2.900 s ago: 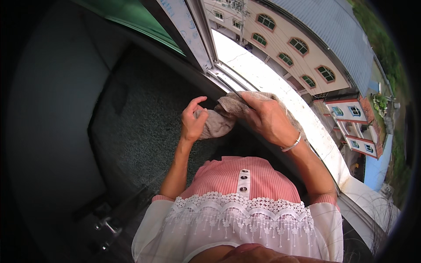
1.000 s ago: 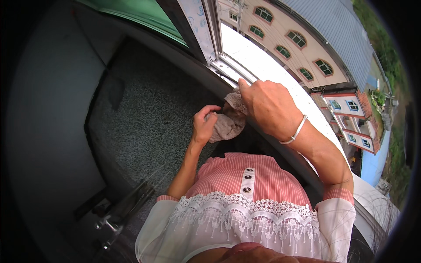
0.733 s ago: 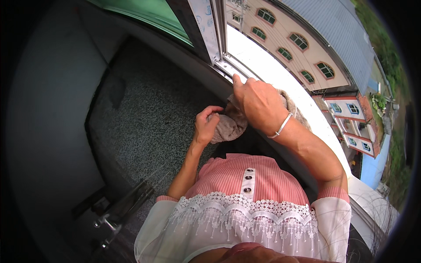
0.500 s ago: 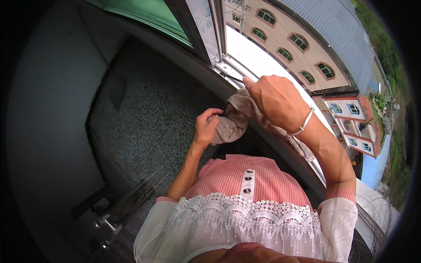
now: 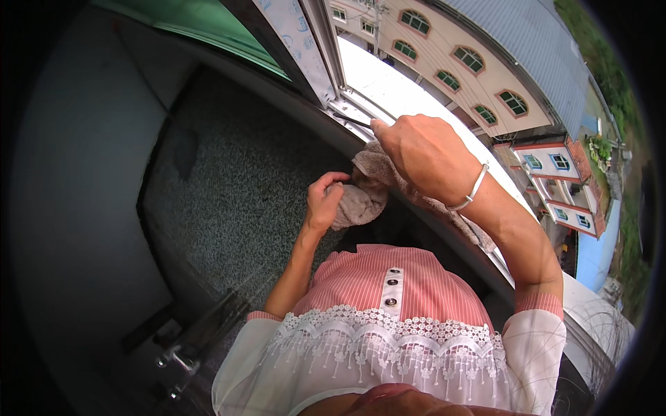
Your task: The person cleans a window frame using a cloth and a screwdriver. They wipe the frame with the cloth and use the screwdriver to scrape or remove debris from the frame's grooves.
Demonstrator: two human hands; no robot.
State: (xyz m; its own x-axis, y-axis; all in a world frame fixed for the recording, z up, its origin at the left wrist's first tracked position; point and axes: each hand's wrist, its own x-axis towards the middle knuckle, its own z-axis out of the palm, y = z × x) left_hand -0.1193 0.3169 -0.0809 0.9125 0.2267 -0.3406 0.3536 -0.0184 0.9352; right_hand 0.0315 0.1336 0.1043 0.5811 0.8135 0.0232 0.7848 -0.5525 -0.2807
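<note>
My right hand is closed around a thin black stick-like tool; most of it is hidden in the fist. Its tip points into the track of the window frame, near the lower corner. A grey-brown towel hangs over the inner edge of the sill, partly under my right hand and wrist. Lower down and to the left, my left hand grips a bunched end of that towel, its fingers curled over the cloth.
A green-tinted glass pane stands at upper left, beside a frame post with patterned film. Beyond the opening are a white ledge and buildings far below. Dark speckled floor lies left, with a metal-fitted object at lower left.
The view has swung slightly, so the window frame and buildings sit further left. My right hand and the black tool stay near the frame's corner. My left hand keeps its hold on the towel.
</note>
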